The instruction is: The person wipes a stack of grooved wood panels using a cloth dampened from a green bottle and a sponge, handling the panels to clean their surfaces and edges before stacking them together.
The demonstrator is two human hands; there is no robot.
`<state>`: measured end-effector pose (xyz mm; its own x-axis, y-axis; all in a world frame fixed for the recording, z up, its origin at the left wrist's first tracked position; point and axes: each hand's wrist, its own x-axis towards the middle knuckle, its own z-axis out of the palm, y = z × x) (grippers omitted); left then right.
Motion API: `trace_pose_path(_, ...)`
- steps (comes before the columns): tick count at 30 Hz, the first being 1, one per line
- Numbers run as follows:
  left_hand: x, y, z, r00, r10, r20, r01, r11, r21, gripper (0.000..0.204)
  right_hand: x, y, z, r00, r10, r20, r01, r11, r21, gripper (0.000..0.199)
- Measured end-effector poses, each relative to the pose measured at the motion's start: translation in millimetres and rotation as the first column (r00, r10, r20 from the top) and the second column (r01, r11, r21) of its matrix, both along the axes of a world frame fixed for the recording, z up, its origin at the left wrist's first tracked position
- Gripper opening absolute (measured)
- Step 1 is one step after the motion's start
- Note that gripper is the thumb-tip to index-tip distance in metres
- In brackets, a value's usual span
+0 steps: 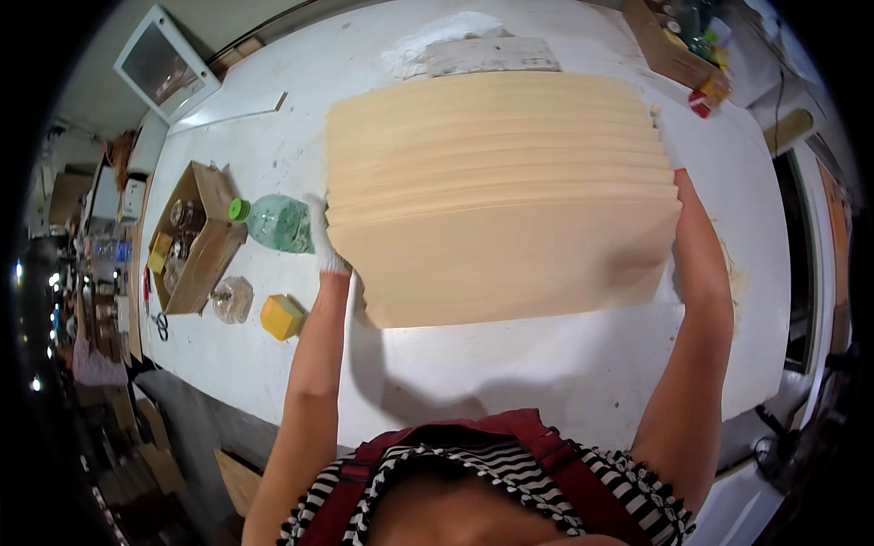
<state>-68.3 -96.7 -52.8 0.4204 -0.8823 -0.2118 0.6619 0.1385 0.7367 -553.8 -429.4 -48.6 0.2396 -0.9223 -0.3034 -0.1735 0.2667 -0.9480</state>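
A broad stack of thin tan sheets (501, 255) spreads before me, its layers fanned in steps toward the far side. Its near edge casts a shadow on the white table (510, 364). My left hand (320, 238), in a white glove, holds the stack's left edge, with its fingers partly hidden. On the opposite edge, my right hand (680, 196) grips the sheets, mostly hidden behind them. Close to the left glove lies a clear green-tinted plastic bottle (280, 224) with a green cap.
On the left stand an open cardboard box (209, 259) with jars, a clear container (232, 300), a yellow block (282, 317) and scissors (162, 326). Beyond the stack rests a whitish slab (492, 55). Another cardboard box (669, 50) occupies the far right, a white-framed panel (167, 64) the far left.
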Motion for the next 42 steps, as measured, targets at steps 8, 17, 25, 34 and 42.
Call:
trace_pose_path(8, -50, 101, -4, 0.998, -0.041, -0.052, 0.05, 0.984, 0.173, 0.062, -1, 100, -5, 0.991, -0.102, 0.09, 0.109, 0.991, -0.083, 0.079)
trace_pose_path(17, -90, 177, 5, 0.996, 0.02, 0.085, -0.048, 0.938, 0.344, 0.061, 2, 259, -7, 0.949, -0.186, 0.253, 0.198, 0.98, -0.023, 0.078)
trace_pose_path(25, -100, 200, 7, 0.995, 0.014, 0.096, -0.053, 0.91, 0.412, 0.06, 9, 324, -10, 0.91, -0.21, 0.358, 0.19, 0.978, 0.09, 0.077)
trace_pose_path(34, -111, 245, 28, 0.986, 0.075, 0.146, -0.128, 0.906, 0.403, 0.059, 14, 369, 3, 0.856, -0.163, 0.491, 0.101, 0.984, 0.15, 0.076)
trace_pose_path(42, -119, 273, 32, 0.985, 0.081, 0.151, -0.134, 0.913, 0.385, 0.058, -5, 392, 25, 0.784, -0.114, 0.61, 0.049, 0.991, 0.122, 0.075)
